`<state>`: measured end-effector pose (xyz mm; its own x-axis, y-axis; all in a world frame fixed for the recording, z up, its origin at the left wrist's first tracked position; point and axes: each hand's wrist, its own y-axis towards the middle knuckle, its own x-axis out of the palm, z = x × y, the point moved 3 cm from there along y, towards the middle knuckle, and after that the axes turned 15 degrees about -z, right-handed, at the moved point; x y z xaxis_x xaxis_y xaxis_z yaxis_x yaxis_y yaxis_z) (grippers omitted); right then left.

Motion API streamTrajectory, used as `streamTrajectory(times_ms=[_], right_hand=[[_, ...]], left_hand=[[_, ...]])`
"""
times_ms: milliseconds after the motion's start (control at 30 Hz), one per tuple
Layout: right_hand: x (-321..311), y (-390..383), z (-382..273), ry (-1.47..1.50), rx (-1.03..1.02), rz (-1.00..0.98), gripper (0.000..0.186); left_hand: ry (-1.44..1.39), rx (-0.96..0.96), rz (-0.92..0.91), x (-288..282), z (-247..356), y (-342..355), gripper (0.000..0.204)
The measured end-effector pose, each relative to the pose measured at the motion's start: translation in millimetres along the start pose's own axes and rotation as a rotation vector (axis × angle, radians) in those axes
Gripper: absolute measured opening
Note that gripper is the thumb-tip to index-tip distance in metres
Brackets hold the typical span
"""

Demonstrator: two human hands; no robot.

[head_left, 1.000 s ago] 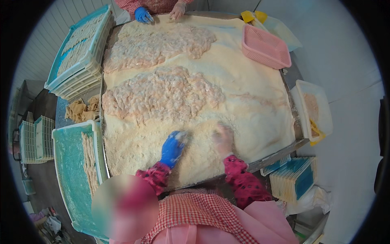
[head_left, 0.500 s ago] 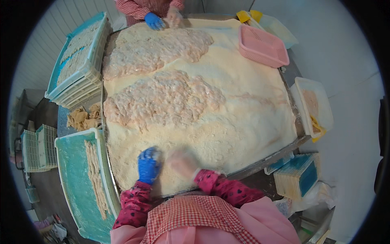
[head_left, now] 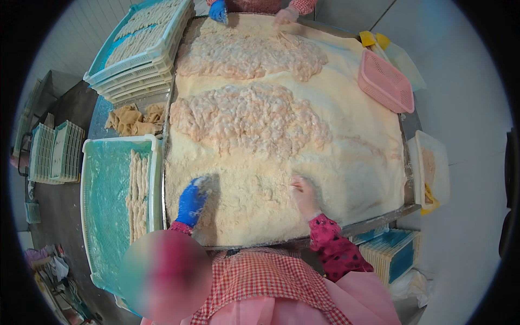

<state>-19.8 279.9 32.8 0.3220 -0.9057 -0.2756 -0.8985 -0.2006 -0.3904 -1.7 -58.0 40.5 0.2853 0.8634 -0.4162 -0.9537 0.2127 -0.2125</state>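
Note:
My left hand [head_left: 190,205], in a blue glove, is low over the pale crumb coating [head_left: 244,216] spread on the near part of the table. Its bent fingers are pressed together and dusted with crumbs. My right hand [head_left: 305,197], in a thin clear glove, is to the right, fingers closed at the coating; what either hand holds, if anything, is hidden. Small lumps of coating lie between them. Beyond is a wet heap of pale pink raw meat pieces [head_left: 254,119], with a second meat heap [head_left: 249,54] farther away. A round blur hides part of my left forearm.
At left, a green-lined tray [head_left: 103,206] holds several coated strips [head_left: 138,189]. Behind it are a crumpled tan cloth [head_left: 132,120] and stacked trays [head_left: 138,70]. A pink basket [head_left: 387,84] is far right. Across the table, a co-worker's blue-gloved hand [head_left: 218,11] shows.
My hands have moved apart, the right one going rightward and losing its motion smear. The whole view has shifted. The co-worker's two hands are also farther apart.

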Motion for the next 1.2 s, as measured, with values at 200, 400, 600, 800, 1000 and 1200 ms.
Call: streamTrajectory(times_ms=[200, 400, 600, 800, 1000, 1200], right_hand=[[45, -24, -41, -0.688, -0.496, -0.097, 0.029], [30, 18, -29, -0.192, -0.211, 0.025, 0.032], [99, 14, -60, -0.871, -0.49, -0.331, 0.035], [5, 14, -6, 0.156, -0.068, -0.051, 0.027], [-14, 4, -13, -0.097, -0.247, 0.102, 0.032], [5, -21, -10, -0.505, -0.303, -0.149, 0.029]], left_hand=[[0.381, 0.246, -0.2, 17, 35, -28, 0.045], [0.494, 0.132, 0.233, 11, 5, -31, 0.037], [0.642, 0.5, -0.158, 62, 36, -28, 0.037], [0.061, 0.101, 0.137, 38, -22, -25, 0.036], [0.291, 0.231, 0.05, 27, 20, 3, 0.037], [0.387, 0.154, -0.258, 45, 42, -32, 0.042]])
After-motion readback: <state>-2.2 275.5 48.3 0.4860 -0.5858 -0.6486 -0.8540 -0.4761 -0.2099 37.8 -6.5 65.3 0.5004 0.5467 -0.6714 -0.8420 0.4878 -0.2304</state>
